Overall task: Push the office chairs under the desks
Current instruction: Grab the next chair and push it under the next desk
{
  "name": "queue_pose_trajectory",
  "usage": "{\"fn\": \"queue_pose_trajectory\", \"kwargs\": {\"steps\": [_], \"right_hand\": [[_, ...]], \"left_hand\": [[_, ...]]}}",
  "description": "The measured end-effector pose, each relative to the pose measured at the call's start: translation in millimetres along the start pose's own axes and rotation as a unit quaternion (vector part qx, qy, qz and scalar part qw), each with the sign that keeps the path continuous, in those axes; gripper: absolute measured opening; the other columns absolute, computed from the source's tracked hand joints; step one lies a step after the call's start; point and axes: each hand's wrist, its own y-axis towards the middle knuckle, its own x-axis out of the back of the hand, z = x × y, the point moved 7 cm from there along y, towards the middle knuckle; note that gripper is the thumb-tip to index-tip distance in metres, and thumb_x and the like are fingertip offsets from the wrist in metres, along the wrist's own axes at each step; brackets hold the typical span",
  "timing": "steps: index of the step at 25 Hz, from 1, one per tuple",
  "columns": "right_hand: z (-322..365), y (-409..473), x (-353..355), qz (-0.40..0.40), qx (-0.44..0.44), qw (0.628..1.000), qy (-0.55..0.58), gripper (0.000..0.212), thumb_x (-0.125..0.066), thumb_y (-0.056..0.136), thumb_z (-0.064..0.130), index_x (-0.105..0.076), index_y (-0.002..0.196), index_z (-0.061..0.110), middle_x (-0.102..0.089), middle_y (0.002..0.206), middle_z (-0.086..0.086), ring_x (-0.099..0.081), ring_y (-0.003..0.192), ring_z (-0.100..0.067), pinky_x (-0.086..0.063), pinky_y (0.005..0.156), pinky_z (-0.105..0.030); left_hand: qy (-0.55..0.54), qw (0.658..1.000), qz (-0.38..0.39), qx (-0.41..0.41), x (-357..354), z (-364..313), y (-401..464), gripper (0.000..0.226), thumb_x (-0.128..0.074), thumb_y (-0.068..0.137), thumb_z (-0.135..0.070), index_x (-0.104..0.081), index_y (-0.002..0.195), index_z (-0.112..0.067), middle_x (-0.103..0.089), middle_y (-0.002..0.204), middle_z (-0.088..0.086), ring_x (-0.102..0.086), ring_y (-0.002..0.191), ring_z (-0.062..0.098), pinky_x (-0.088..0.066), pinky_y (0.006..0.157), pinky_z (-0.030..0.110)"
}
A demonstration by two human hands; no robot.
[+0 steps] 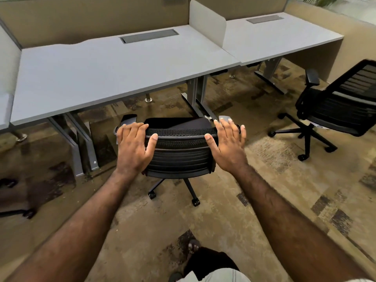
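Near chair [179, 151]: black mesh-backed office chair on castors, upright, backrest toward the camera, just short of the grey tabletop [114, 72], seat not under it.
Far chair [337, 110]: black, same kind, right of the near chair, turned aside, well clear of the right tabletop [284, 37].

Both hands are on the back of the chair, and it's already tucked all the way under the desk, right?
Not quite. The left hand and right hand are on the chair back, but the head view shows it out on the carpet, short of the desk.
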Motion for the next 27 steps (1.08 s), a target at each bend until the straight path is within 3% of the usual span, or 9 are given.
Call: {"fn": "queue_pose_trajectory", "kwargs": {"steps": [6, 12, 17, 24, 27], "right_hand": [[25.9, 46.3, -17.2, 0.01, 0.018, 1.0, 0.018, 0.063, -0.025, 0.115, 0.055, -0.032, 0.171, 0.025, -0.027, 0.178, 0.005, -0.009, 0.167, -0.017, 0.01, 0.134, -0.052], [43.6, 99.8, -30.5, 0.03, 0.024, 0.999, 0.023, 0.061, -0.028, 0.117, 0.052, -0.03, 0.172, 0.025, -0.022, 0.18, 0.006, -0.006, 0.168, -0.015, 0.012, 0.133, -0.05], [67.7, 137.7, -47.1, 0.031, 0.021, 0.999, 0.017, 0.062, -0.028, 0.117, 0.052, -0.03, 0.172, 0.025, -0.021, 0.181, 0.004, -0.008, 0.168, -0.016, 0.012, 0.133, -0.05], [113.4, 178.6, -76.0, 0.039, -0.004, 0.999, -0.013, 0.064, -0.021, 0.117, 0.055, -0.019, 0.174, 0.027, -0.009, 0.183, 0.007, 0.001, 0.168, -0.014, 0.013, 0.133, -0.052], [134.6, 196.0, -88.1, 0.035, -0.017, 0.999, -0.024, 0.065, -0.021, 0.116, 0.055, -0.016, 0.175, 0.027, -0.006, 0.183, 0.007, 0.003, 0.168, -0.014, 0.014, 0.133, -0.051]], "left_hand": [[0.041, 0.997, 0.025, 0.068, -21.0, 42.8, 36.0, 0.071, -0.028, 0.107, -0.062, -0.055, 0.142, -0.006, -0.056, 0.143, 0.012, -0.043, 0.142, 0.03, -0.018, 0.131, 0.05], [0.056, 0.992, 0.052, 0.099, -42.1, 76.9, 77.2, 0.089, -0.023, 0.102, -0.078, -0.051, 0.145, -0.005, -0.048, 0.154, 0.016, -0.035, 0.152, 0.033, -0.01, 0.133, 0.053], [0.052, 0.99, 0.06, 0.114, -54.1, 113.1, 108.8, 0.086, -0.03, 0.1, -0.075, -0.051, 0.147, -0.005, -0.046, 0.157, 0.016, -0.032, 0.154, 0.033, -0.006, 0.134, 0.05], [0.053, 0.996, 0.035, 0.067, -54.6, 167.3, 151.2, 0.079, -0.026, 0.103, -0.076, -0.051, 0.137, -0.01, -0.051, 0.14, 0.011, -0.043, 0.141, 0.034, -0.019, 0.129, 0.055], [0.052, 0.997, 0.028, 0.054, -57.1, 192.7, 170.4, 0.074, -0.032, 0.104, -0.072, -0.051, 0.135, -0.008, -0.052, 0.137, 0.012, -0.044, 0.14, 0.035, -0.021, 0.129, 0.054]]}}
